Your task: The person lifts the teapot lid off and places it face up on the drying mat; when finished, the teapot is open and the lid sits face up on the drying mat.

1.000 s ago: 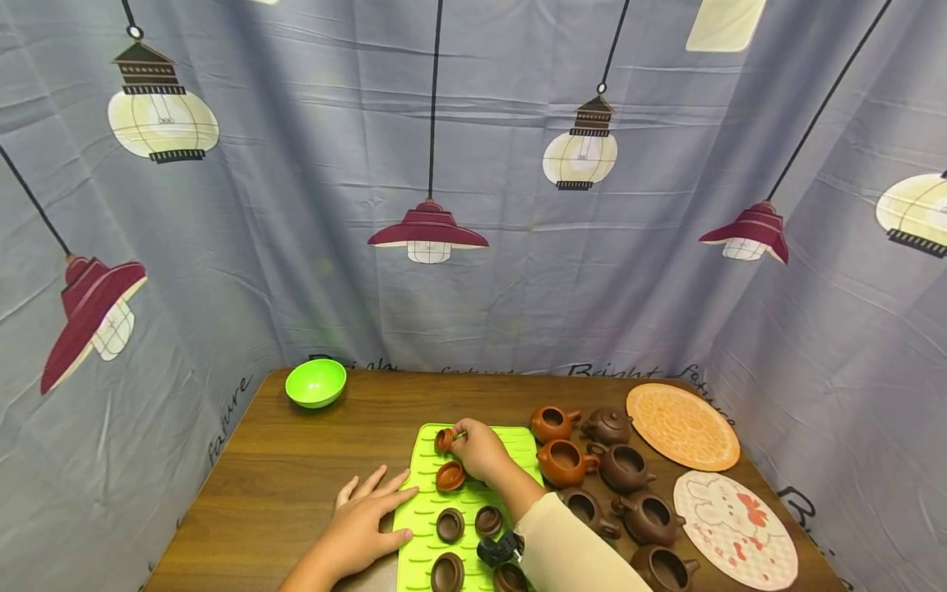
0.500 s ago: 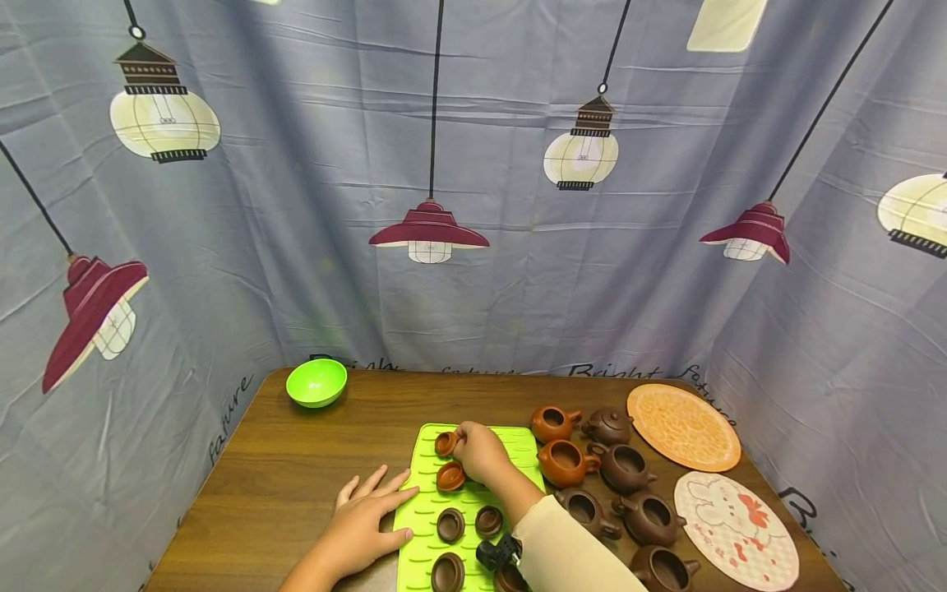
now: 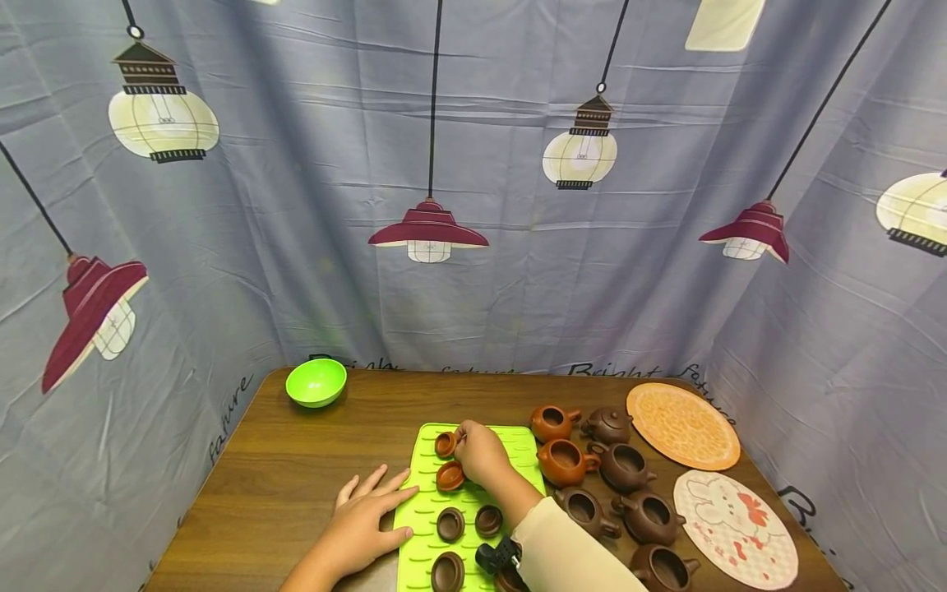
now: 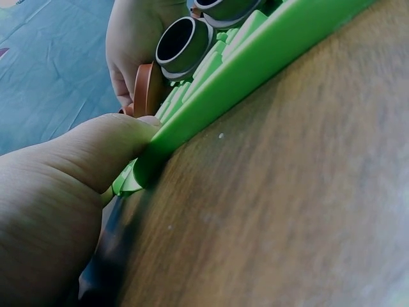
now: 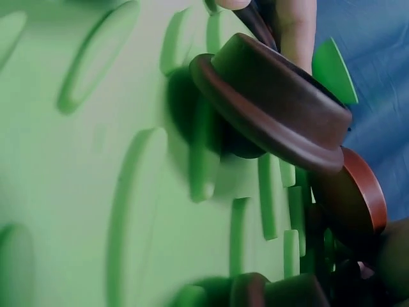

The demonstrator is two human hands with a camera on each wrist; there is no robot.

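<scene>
My left hand (image 3: 362, 522) lies with spread fingers over the left edge of the lime-green ridged mat (image 3: 422, 543). In the left wrist view, its thumb presses that mat's rim. Near the mat's far-left corner, my right hand (image 3: 481, 452) pinches the edge of a small orange-brown teapot lid (image 3: 445, 445), which lies hollow side up. A second orange-brown lid (image 3: 450, 476) sits just below it. Several dark brown lids (image 3: 450, 524) rest upturned nearer me. One brown lid (image 5: 281, 102) looms large in the right wrist view. The right fingertips are partly hidden.
To the mat's right stand several lidless teapots, orange-brown (image 3: 565, 463) and dark brown (image 3: 624, 469). One dark teapot (image 3: 609, 425) wears its lid. An orange-slice placemat (image 3: 683, 426) and a rabbit placemat (image 3: 736, 530) lie farther right. A green bowl (image 3: 316, 383) stands at the back left.
The lid at my right fingertips has gone from tilted to lying hollow side up on the mat, and the right hand has shifted very slightly. My left hand has stayed put.
</scene>
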